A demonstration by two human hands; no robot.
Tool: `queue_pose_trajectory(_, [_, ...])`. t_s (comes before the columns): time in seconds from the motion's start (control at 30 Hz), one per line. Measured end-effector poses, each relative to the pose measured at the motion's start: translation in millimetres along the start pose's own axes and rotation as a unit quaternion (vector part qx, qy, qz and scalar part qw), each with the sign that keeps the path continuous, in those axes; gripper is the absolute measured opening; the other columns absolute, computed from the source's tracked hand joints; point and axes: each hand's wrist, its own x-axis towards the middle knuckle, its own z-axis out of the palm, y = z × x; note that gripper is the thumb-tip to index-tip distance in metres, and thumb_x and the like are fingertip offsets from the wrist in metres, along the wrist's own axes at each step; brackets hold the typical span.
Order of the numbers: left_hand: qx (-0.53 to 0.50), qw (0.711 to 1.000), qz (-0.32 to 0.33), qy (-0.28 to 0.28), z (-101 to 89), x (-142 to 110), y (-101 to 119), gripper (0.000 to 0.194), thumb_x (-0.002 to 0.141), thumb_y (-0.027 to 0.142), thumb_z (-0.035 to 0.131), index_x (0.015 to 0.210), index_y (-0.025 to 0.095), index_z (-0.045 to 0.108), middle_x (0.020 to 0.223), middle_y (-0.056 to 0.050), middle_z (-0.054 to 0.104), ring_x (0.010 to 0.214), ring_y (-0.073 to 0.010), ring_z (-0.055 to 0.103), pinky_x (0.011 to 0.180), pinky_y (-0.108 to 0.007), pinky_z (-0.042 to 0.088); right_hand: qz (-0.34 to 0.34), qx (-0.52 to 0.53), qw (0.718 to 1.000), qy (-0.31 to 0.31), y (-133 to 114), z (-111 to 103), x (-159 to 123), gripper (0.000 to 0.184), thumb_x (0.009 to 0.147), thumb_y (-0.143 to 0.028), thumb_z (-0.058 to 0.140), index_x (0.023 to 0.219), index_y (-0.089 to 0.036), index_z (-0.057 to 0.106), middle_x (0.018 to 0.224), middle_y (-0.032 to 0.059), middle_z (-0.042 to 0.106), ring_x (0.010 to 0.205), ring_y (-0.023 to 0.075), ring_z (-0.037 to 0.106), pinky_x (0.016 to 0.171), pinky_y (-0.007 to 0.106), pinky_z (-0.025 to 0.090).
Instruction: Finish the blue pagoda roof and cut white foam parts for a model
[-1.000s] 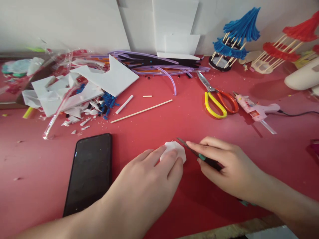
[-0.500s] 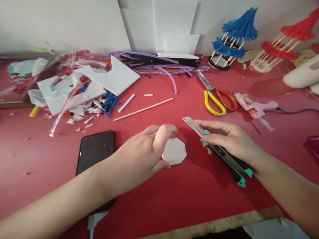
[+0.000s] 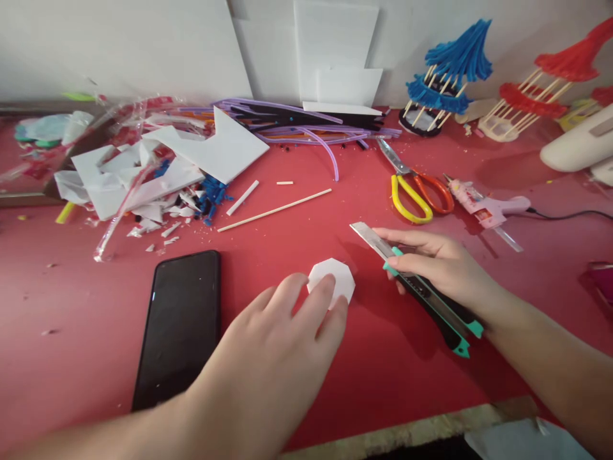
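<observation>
A small white foam-board octagon lies on the red tabletop. My left hand is over its near side, fingers stretched out and slightly apart, with the fingertips on or just above the piece; whether they press on it I cannot tell. The left thumb is hidden. In my right hand is a black and green utility knife, its long blade slid out and pointing up to the left. The blade tip is apart from the octagon.
A phone lies at left. Foam-board scraps and purple and black pipe cleaners fill the back left. Scissors and a pink glue gun lie right, before blue and red stick-and-pipe-cleaner models. A thin stick lies mid-table.
My left hand has moved back toward me and turned palm down, its curled fingers now straightened over the octagon. The octagon has shifted slightly. My right hand keeps the knife almost still.
</observation>
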Motion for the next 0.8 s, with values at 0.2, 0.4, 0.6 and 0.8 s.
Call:
queue_pose_trajectory(0.2, [0.016, 0.999, 0.003, 0.041, 8.2, -11, 12, 0.056, 0.080, 0.031, 0.067, 0.135, 0.028, 0.059, 0.132, -0.010, 0.064, 0.100, -0.0332, 0.067, 0.075, -0.045, 0.061, -0.047, -0.063, 0.997, 0.006, 2, 8, -6, 0.049, 0.082, -0.028, 0.068, 0.130, -0.028, 0.066, 0.096, 0.0029, 0.077, 0.065, 0.0134, 0.067, 0.055, 0.024, 0.055])
queue_pose_trajectory(0.4, [0.036, 0.999, 0.019, 0.035, 14.8, -1, 9, 0.046, 0.089, 0.021, 0.052, 0.134, 0.014, 0.059, 0.129, -0.013, 0.065, 0.112, -0.0307, 0.065, 0.093, -0.043, 0.059, -0.112, -0.111, 0.984, -0.079, 7, 15, -15, 0.050, 0.088, -0.017, 0.059, 0.133, -0.038, 0.061, 0.134, -0.0018, 0.065, 0.105, 0.0177, 0.068, 0.075, 0.024, 0.059])
queue_pose_trajectory(0.6, [0.054, 0.997, 0.010, 0.055, 13.4, 2, 7, 0.054, 0.083, 0.011, 0.048, 0.137, 0.013, 0.056, 0.132, -0.010, 0.064, 0.113, -0.0284, 0.065, 0.090, -0.040, 0.061, -0.094, -0.101, 0.982, -0.126, 7, 20, -26, 0.053, 0.089, -0.013, 0.056, 0.135, -0.038, 0.059, 0.126, -0.0031, 0.070, 0.113, 0.0168, 0.066, 0.095, 0.030, 0.056])
queue_pose_trajectory(0.8, [0.075, 0.995, 0.020, 0.060, 7.6, 5, 8, 0.052, 0.083, 0.005, 0.044, 0.130, 0.013, 0.062, 0.128, -0.009, 0.067, 0.101, -0.0252, 0.069, 0.080, -0.038, 0.063, -0.206, -0.231, 0.950, -0.042, 8, 23, -32, 0.050, 0.088, -0.011, 0.055, 0.135, -0.028, 0.060, 0.111, 0.0014, 0.067, 0.089, 0.0102, 0.066, 0.076, 0.020, 0.056])
